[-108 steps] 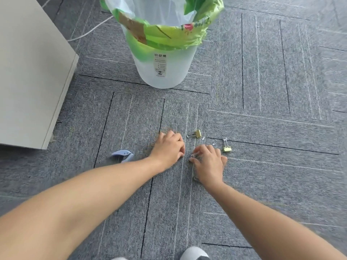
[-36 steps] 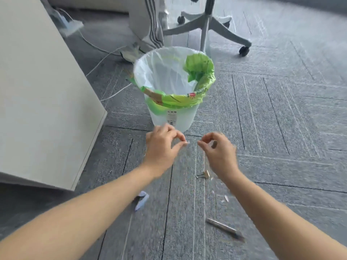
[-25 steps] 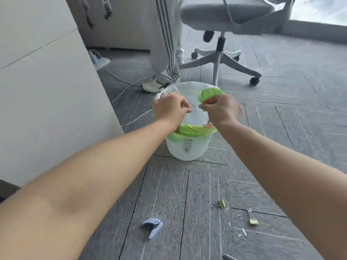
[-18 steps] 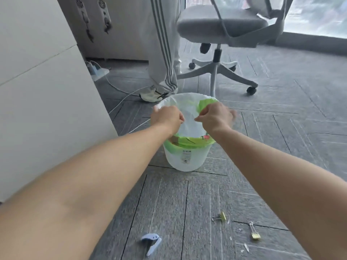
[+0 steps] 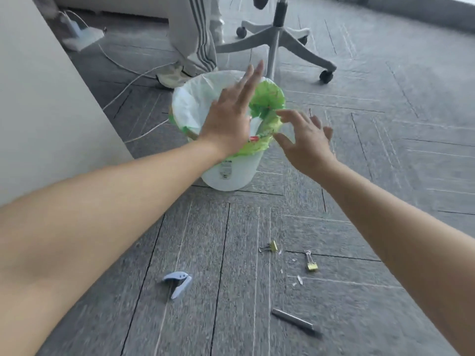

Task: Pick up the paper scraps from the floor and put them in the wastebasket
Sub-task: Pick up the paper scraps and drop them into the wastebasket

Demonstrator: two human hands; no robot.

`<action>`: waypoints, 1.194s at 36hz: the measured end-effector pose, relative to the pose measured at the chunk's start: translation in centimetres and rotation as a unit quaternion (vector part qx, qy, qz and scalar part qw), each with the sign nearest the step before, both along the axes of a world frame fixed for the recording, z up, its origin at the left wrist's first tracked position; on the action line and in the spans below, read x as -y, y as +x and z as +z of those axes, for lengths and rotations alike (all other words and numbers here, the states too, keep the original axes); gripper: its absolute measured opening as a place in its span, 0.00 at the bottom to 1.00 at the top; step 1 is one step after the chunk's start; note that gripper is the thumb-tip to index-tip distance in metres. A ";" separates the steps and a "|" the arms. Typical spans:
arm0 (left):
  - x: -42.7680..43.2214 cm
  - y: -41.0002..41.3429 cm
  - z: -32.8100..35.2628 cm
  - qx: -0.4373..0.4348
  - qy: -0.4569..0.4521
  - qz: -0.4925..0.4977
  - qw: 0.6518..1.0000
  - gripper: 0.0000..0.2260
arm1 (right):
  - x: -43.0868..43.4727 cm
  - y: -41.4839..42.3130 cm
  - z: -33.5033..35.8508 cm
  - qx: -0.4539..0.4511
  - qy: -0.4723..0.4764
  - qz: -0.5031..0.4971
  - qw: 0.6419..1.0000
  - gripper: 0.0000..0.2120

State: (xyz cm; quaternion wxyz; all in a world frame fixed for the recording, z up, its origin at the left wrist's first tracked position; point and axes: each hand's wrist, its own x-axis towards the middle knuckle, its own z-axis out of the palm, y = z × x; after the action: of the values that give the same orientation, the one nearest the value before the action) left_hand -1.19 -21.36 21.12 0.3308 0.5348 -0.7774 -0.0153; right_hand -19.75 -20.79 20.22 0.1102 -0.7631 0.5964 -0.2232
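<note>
Head view, left to right. A pale panel (image 5: 38, 98) is seen filling the left edge, standing on grey carpet tiles (image 5: 398, 155). A white cable (image 5: 133, 80) is laid across the floor behind it, toward a white box (image 5: 84, 35) near the top left. A small blue plastic tool (image 5: 177, 280) is noted lying on the carpet in the lower middle. A striped trouser leg (image 5: 196, 34) and a pale shoe (image 5: 171, 75) are seen just behind the wastebasket.

The wastebasket (image 5: 239, 176) is stood upright in the centre, lined with a white and green bag (image 5: 192, 104) folded over its rim. The left hand (image 5: 231, 116) is stretched flat above the basket's mouth, fingers straight and close together, nothing held. An office chair base (image 5: 277, 39) is seen behind, on castors.

The right hand (image 5: 305, 142) is held just beside the basket's right rim, fingers spread wide and slightly bent, nothing held.

On the carpet nearer the camera, a gold binder clip (image 5: 270, 246) and a second one (image 5: 311, 263) are noted near each other. Paper scraps (image 5: 299, 278) are left as tiny white bits on the floor beside the clips, well apart from the basket. A grey pen-like stick (image 5: 293, 319) is lying below them. Contents of the basket cannot be told.
</note>
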 end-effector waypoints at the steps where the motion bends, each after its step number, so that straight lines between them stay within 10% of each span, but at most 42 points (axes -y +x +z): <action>1: -0.4 -0.8 -0.9 0.009 -0.030 -0.021 0.999 0.38 | -0.7 -1.1 -0.9 0.014 0.001 -0.010 1.000 0.19; 7: -5.0 -6.1 -7.0 0.039 -0.057 -0.129 0.989 0.34 | -6.7 -7.5 -8.3 0.049 0.064 -0.093 0.992 0.13; 13: -8.7 -8.8 -14.0 0.078 0.107 -0.213 0.968 0.23 | -12.4 -10.5 -15.0 -0.026 0.184 -0.123 0.975 0.09; 29: -13.0 -10.2 -22.6 0.100 0.352 -0.056 0.929 0.15 | -17.9 -10.9 -22.2 0.041 0.265 -0.264 0.926 0.12; 43: -12.3 -7.8 -23.4 -0.011 0.350 -0.006 0.937 0.13 | -18.7 -12.9 -23.3 0.022 0.208 -0.379 0.901 0.11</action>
State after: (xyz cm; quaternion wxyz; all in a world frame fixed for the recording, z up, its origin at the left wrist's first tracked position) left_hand -9.02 -9.05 -2.28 0.1307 0.6116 -0.7227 -0.2943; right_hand -32.65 -2.10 -3.08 0.1867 -0.4340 0.8709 -0.1353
